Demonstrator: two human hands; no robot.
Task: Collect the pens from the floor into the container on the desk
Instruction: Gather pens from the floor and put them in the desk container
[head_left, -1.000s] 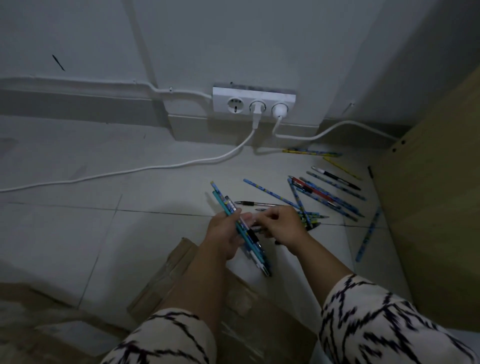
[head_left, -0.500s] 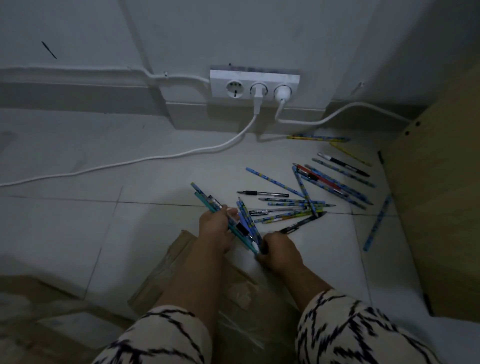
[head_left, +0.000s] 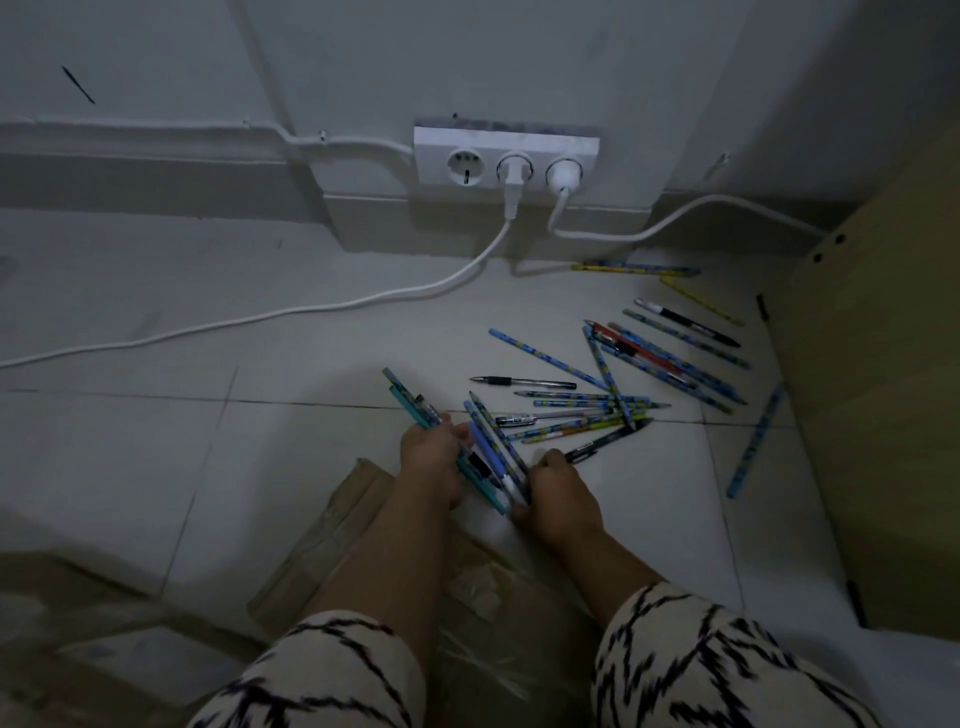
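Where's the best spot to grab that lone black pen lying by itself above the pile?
Probably the black pen at mid-barrel, pinched from above: it lies flat and apart from the other pens, so both long sides look open for the fingers.

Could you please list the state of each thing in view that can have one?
Left hand: grips the pen bundle.
Right hand: pinches the bundle's lower end.
Pen bundle: held, off the floor.
Loose pens: scattered on the floor.
Wall socket strip: two plugs in, left outlet free.
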